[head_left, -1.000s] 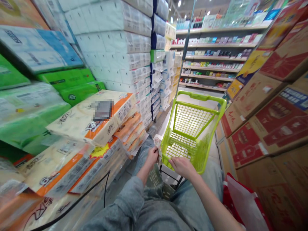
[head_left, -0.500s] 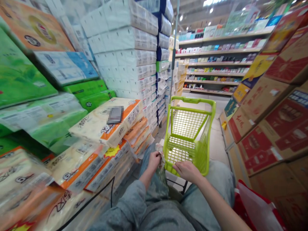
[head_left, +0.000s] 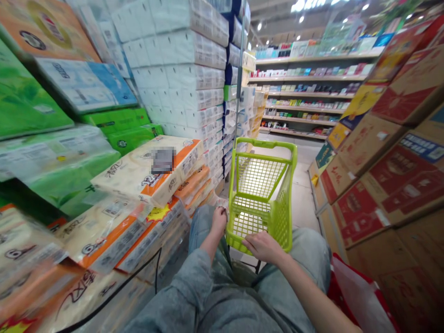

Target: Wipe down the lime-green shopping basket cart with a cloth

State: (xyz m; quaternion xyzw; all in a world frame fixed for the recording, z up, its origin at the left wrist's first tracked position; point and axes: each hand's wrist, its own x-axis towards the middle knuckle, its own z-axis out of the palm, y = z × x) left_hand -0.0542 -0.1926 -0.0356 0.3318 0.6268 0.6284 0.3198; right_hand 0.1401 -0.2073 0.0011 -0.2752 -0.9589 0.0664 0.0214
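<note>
A lime-green plastic shopping cart (head_left: 262,143) stands in front of my knees, its mesh basket showing no goods. My right hand (head_left: 262,246) is closed on the cart's near rim. At the cart's left near corner, my left hand (head_left: 219,221) is closed, with a bit of pale, crumpled material beside the fingers; what it grips is too small to make out. To the left, a cream and orange tissue pack (head_left: 138,178) lies on top of other packs, with a blurred grey patch over it.
Green tissue packs (head_left: 55,171) and a tall stack of white packs (head_left: 173,69) line the left. Cardboard boxes (head_left: 367,194) rise on the right, with a red bag (head_left: 336,286) below. Stocked shelves (head_left: 305,95) stand ahead. A black cable (head_left: 121,286) curves at lower left.
The cart and both hands sit slightly further left in view. The pale crumpled material by my left hand shows less than before. Both hands remain closed.
</note>
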